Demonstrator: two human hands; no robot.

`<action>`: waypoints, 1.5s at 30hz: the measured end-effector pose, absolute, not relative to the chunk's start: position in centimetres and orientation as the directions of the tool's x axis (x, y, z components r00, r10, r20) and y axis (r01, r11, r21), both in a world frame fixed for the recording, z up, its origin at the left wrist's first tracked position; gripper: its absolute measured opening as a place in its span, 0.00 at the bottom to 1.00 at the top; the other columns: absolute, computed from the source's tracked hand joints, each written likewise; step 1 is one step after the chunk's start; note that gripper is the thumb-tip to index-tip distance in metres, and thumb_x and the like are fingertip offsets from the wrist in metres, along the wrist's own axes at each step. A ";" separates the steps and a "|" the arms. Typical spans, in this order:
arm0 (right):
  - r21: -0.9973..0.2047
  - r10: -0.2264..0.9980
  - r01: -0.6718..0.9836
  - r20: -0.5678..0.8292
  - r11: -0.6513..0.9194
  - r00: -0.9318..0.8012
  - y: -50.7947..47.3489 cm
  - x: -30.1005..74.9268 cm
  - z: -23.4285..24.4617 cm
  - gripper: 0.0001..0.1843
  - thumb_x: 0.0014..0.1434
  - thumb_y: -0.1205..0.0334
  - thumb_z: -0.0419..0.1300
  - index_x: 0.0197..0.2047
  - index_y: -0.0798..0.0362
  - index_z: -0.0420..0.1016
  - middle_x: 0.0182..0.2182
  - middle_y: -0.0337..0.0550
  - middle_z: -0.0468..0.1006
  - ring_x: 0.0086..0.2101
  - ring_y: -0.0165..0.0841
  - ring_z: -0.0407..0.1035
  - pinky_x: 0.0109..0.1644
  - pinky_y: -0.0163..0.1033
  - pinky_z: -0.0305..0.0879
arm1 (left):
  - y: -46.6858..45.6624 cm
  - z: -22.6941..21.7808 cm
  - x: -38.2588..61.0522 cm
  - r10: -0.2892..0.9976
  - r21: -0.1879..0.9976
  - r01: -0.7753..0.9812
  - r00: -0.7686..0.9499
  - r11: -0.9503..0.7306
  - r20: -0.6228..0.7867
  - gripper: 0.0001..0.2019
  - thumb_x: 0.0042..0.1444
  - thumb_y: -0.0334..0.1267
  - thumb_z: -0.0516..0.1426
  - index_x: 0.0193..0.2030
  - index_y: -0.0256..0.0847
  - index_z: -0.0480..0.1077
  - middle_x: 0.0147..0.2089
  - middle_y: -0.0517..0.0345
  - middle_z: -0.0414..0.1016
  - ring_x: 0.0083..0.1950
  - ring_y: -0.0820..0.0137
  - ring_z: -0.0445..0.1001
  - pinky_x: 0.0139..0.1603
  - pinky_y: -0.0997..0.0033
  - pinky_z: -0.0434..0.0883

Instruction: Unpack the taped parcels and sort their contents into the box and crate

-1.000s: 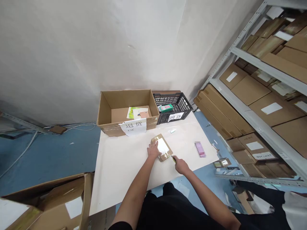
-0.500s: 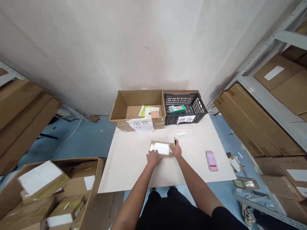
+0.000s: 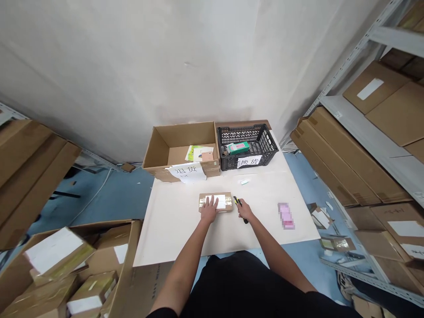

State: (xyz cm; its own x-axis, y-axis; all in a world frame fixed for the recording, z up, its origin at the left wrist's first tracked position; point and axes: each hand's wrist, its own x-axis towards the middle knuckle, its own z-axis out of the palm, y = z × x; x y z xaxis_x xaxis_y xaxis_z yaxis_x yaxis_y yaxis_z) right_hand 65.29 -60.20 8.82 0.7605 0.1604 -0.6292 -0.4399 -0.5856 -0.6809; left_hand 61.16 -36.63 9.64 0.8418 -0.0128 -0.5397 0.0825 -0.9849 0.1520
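A small taped cardboard parcel (image 3: 222, 201) with a white label lies flat in the middle of the white table (image 3: 172, 229). My left hand (image 3: 209, 210) rests on its near left part with the fingers spread flat. Just to the parcel's right, my right hand (image 3: 245, 212) is closed around a yellow and black utility knife (image 3: 237, 202), whose tip points toward the parcel's right end.
At the table's back stand an open cardboard box (image 3: 159, 150) with a paper sign and a black plastic crate (image 3: 261, 150) holding a green box. A pink object (image 3: 285, 215) lies at the right. Shelves of cartons (image 3: 371, 145) flank the right; a big box of parcels (image 3: 66, 274) sits lower left.
The parcel has turned square to the table edge. My left hand now lies flat on it, and my right hand with the knife has drawn back from its far right corner to its right side.
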 end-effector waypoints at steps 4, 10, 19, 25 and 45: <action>-0.653 0.182 -0.407 -0.642 -0.638 0.745 -59.0 66.0 9.3 0.16 0.74 0.54 0.50 0.60 0.49 0.64 0.27 0.31 0.71 0.17 0.25 0.68 0.27 0.30 0.68 | -36.5 9.4 61.0 -0.013 0.143 0.074 0.849 -0.987 -0.528 0.34 0.69 0.50 0.46 0.79 0.60 0.37 0.83 0.60 0.34 0.82 0.54 0.31 0.76 0.42 0.50; -0.607 0.114 -0.423 -0.650 -0.673 0.751 -57.8 66.1 9.9 0.14 0.74 0.55 0.48 0.57 0.50 0.65 0.29 0.34 0.73 0.16 0.26 0.67 0.24 0.31 0.66 | -36.5 9.1 60.8 -0.013 0.136 0.068 0.854 -0.988 -0.520 0.35 0.69 0.50 0.46 0.80 0.58 0.38 0.83 0.59 0.34 0.82 0.54 0.32 0.76 0.43 0.50; -0.634 0.150 -0.449 -0.666 -0.629 0.730 -58.4 66.6 10.1 0.11 0.73 0.54 0.52 0.53 0.48 0.68 0.25 0.30 0.70 0.15 0.24 0.65 0.24 0.29 0.64 | -36.2 7.1 60.7 -0.034 0.127 0.028 0.888 -0.992 -0.459 0.34 0.70 0.48 0.47 0.80 0.57 0.39 0.83 0.56 0.36 0.82 0.51 0.36 0.74 0.41 0.55; -0.630 0.172 -0.436 -0.673 -0.643 0.719 -59.3 65.0 9.4 0.07 0.72 0.60 0.53 0.50 0.49 0.68 0.23 0.29 0.67 0.14 0.26 0.63 0.23 0.31 0.62 | -36.1 6.4 60.3 -0.038 0.129 0.015 0.916 -0.992 -0.400 0.33 0.69 0.47 0.48 0.79 0.54 0.44 0.82 0.55 0.41 0.81 0.49 0.39 0.73 0.43 0.58; -0.533 -0.173 -0.531 -0.579 -0.659 0.796 -50.5 67.9 7.3 0.47 0.56 0.33 0.65 0.68 0.53 0.58 0.54 0.57 0.79 0.53 0.48 0.76 0.52 0.45 0.71 | -31.9 11.3 59.4 0.149 0.089 0.213 0.874 -0.973 -0.462 0.29 0.66 0.40 0.47 0.74 0.37 0.59 0.71 0.33 0.63 0.69 0.47 0.65 0.63 0.45 0.66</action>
